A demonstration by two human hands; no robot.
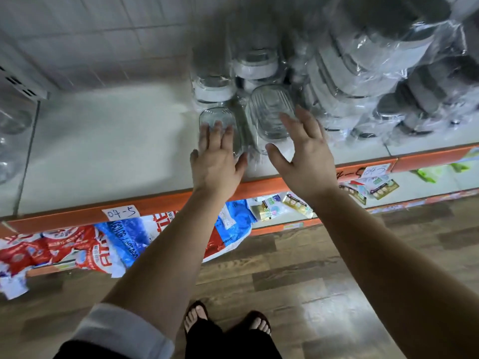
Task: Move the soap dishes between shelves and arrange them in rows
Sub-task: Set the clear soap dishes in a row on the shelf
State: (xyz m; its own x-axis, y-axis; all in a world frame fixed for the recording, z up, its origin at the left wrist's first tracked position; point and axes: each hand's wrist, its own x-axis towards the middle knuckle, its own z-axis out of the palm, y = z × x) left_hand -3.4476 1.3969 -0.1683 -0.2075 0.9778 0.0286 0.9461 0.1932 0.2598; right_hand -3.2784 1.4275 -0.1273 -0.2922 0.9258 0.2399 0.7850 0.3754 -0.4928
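Two clear-lidded soap dishes with white bases stand side by side at the front of the white shelf [108,146]. My left hand [216,156] lies flat with straight fingers on the lid of the left soap dish [216,116]. My right hand [303,154] is spread open beside and partly over the right soap dish [269,110], thumb near its front end; whether it touches is unclear. More soap dishes [255,60] stand in rows behind these two, several wrapped in plastic.
A heap of plastic-wrapped dishes [375,63] fills the shelf's right side. The shelf has an orange front edge [77,216] with a paper tag "04-5" [121,212]. Detergent bags [77,247] lie on the lower shelf. Clear jars [13,117] stand at far left.
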